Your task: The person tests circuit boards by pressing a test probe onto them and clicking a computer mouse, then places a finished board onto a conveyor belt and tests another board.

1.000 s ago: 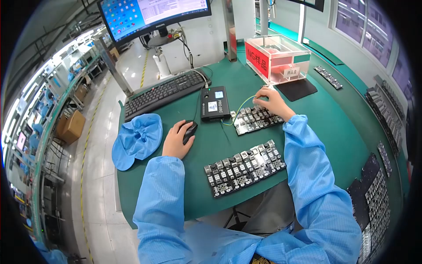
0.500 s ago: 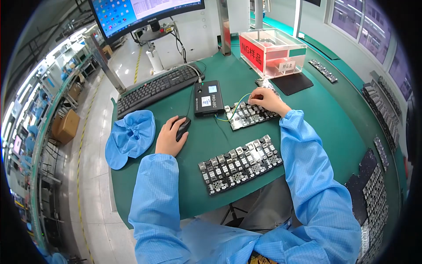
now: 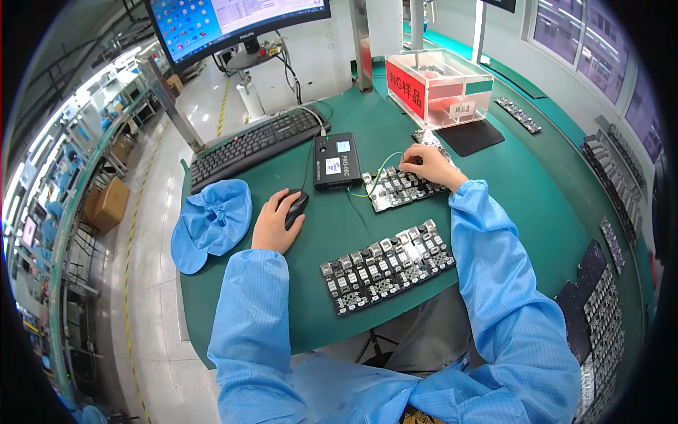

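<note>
My left hand point(image 3: 276, 225) rests over a black computer mouse point(image 3: 297, 209), fingers curved around it. My right hand point(image 3: 431, 165) is closed in a pinch at the end of thin yellow-green wires point(image 3: 382, 168), just above a panel of small circuit boards point(image 3: 393, 189). The very tip of the wires is hidden by my fingers. The wires run from a black handheld device point(image 3: 337, 162) with two small lit screens, lying left of that panel. A second circuit board panel point(image 3: 387, 267) lies nearer to me on the green mat, touched by neither hand.
A black keyboard point(image 3: 258, 147) and a monitor point(image 3: 240, 25) stand behind. A blue cloth cap point(image 3: 212, 225) lies at left. At the back right are a clear box with a red label point(image 3: 406, 89) and a black pad point(image 3: 471, 136). More board panels point(image 3: 604, 311) line the right side.
The whole view has shifted very slightly. Both hands keep their places, the left on the mouse and the right pinching the wires at the far panel.
</note>
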A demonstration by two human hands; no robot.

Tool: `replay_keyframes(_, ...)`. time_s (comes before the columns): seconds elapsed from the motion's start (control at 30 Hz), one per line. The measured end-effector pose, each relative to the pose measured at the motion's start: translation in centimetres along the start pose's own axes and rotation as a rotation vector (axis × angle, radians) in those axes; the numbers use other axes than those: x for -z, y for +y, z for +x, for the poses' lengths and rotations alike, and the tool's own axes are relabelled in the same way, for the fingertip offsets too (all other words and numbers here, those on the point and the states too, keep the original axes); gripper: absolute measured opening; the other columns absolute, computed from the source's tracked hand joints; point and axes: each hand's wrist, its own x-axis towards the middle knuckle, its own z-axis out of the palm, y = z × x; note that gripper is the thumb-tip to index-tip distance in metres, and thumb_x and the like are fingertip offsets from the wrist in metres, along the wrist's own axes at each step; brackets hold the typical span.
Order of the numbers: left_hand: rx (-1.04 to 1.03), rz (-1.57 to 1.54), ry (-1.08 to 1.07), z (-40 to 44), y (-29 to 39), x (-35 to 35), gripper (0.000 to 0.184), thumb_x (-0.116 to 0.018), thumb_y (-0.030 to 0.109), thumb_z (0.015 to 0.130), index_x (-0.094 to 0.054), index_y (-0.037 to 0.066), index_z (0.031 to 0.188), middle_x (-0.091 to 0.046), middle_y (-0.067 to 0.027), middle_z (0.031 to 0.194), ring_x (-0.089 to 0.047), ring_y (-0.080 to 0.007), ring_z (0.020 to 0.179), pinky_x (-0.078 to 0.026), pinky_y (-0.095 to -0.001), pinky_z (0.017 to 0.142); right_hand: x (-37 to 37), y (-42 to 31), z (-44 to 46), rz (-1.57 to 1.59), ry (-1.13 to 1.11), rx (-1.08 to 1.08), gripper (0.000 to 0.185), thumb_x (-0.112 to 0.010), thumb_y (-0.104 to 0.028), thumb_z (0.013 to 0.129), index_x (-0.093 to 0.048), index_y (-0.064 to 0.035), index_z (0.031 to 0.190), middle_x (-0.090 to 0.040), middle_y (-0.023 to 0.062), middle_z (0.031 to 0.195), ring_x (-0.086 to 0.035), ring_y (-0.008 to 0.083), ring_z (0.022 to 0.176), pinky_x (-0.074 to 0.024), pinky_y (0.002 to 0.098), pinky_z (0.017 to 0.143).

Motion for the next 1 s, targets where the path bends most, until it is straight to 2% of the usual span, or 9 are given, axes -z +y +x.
replay_keyframes(0.3, -0.015, -0.016, 0.014, 0.0, 0.0, 0.0, 0.049, -0.07, 0.017, 0.083, -0.057, 0.013, 0.13, -0.051, -0.0123, 0.136, -0.051, -0.0357, 0.122, -0.043, -0.0414, 0.104, 0.2, 0.3, 0.2, -0.124, -0.017, 0.114, 0.015, -0.075, -0.015, 0.082, -0.066, -0.0029, 0.084, -0.061, 0.0092, 0.091, -0.06, 0.0256, 0.089, -0.0466, 0.0352, 0.08)
replay_keyframes(0.43, -0.036, -0.01, 0.027, 0.0, -0.1, 0.0, 0.048, -0.07, 0.019, 0.084, -0.057, 0.014, 0.129, -0.051, -0.0129, 0.135, -0.051, -0.036, 0.122, -0.043, -0.0415, 0.103, -0.1, 0.6, 0.1, -0.157, 0.019, 0.136, 0.014, -0.075, -0.014, 0.082, -0.066, -0.0036, 0.085, -0.062, 0.0093, 0.092, -0.06, 0.0263, 0.089, -0.0468, 0.0355, 0.08)
replay_keyframes(0.47, -0.036, -0.012, 0.029, -0.1, -0.1, 0.0, 0.047, -0.07, 0.019, 0.084, -0.057, 0.014, 0.129, -0.051, -0.0129, 0.135, -0.051, -0.036, 0.122, -0.044, -0.0416, 0.103, -0.1, 0.6, 0.1, -0.151, 0.032, 0.135, 0.016, -0.076, -0.021, 0.081, -0.069, -0.0081, 0.087, -0.064, 0.0104, 0.093, -0.061, 0.0291, 0.092, -0.0474, 0.0381, 0.081)
replay_keyframes(0.5, -0.037, -0.015, 0.03, -0.1, -0.1, 0.0, 0.047, -0.071, 0.019, 0.084, -0.057, 0.014, 0.129, -0.051, -0.0129, 0.135, -0.051, -0.036, 0.122, -0.044, -0.0416, 0.103, -0.2, 0.6, 0.0, -0.149, 0.035, 0.148, 0.016, -0.076, -0.021, 0.081, -0.069, -0.0081, 0.087, -0.064, 0.0104, 0.093, -0.061, 0.0291, 0.092, -0.0474, 0.0381, 0.081)
replay_keyframes(0.6, -0.042, -0.008, 0.033, -0.2, -0.2, 0.0, 0.048, -0.071, 0.02, 0.084, -0.057, 0.014, 0.13, -0.051, -0.0129, 0.134, -0.052, -0.0359, 0.121, -0.044, -0.0418, 0.102, 0.1, -0.4, -0.5, -0.326, 0.115, 0.021, 0.028, -0.077, -0.036, 0.079, -0.07, -0.0126, 0.092, -0.062, 0.0092, 0.099, -0.057, 0.0295, 0.103, -0.0419, 0.04, 0.09)
replay_keyframes(0.7, -0.041, -0.015, 0.031, -0.2, -0.3, 0.0, 0.049, -0.07, 0.021, 0.085, -0.056, 0.015, 0.131, -0.051, -0.0131, 0.135, -0.051, -0.0357, 0.121, -0.044, -0.0419, 0.103, 0.2, -0.2, -0.7, -0.423, 0.085, -0.012, 0.028, -0.075, -0.036, 0.082, -0.069, -0.0114, 0.093, -0.062, 0.0091, 0.096, -0.057, 0.0295, 0.104, -0.0406, 0.0425, 0.092)
replay_keyframes(0.83, -0.005, -0.002, 0.002, -0.2, -0.3, 0.0, 0.051, -0.069, 0.023, 0.086, -0.054, 0.015, 0.135, -0.049, -0.0127, 0.136, -0.051, -0.0352, 0.121, -0.044, -0.0419, 0.103, 0.2, 0.3, -0.6, -0.379, 0.08, -0.005, 0.027, -0.077, -0.034, 0.081, -0.071, -0.0109, 0.092, -0.061, 0.0081, 0.09, -0.059, 0.027, 0.089, -0.044, 0.0392, 0.082)
replay_keyframes(0.87, -0.005, -0.004, 0.003, -0.2, -0.2, 0.0, 0.052, -0.069, 0.023, 0.086, -0.053, 0.016, 0.135, -0.049, -0.0125, 0.136, -0.051, -0.0351, 0.121, -0.044, -0.0418, 0.103, 0.0, 0.5, -0.5, -0.29, 0.098, 0.001, 0.029, -0.078, -0.038, 0.079, -0.071, -0.0107, 0.087, -0.059, 0.0094, 0.085, -0.058, 0.0262, 0.082, -0.0418, 0.0387, 0.08)
replay_keyframes(1.0, -0.006, -0.016, 0.002, -0.3, -0.2, 0.0, 0.052, -0.068, 0.023, 0.087, -0.053, 0.016, 0.136, -0.049, -0.0122, 0.137, -0.051, -0.0349, 0.121, -0.044, -0.0418, 0.103, 0.0, 0.7, -0.4, -0.305, 0.098, 0.01, 0.029, -0.079, -0.037, 0.078, -0.071, -0.0103, 0.087, -0.059, 0.0091, 0.084, -0.058, 0.0251, 0.08, -0.0435, 0.0372, 0.075)
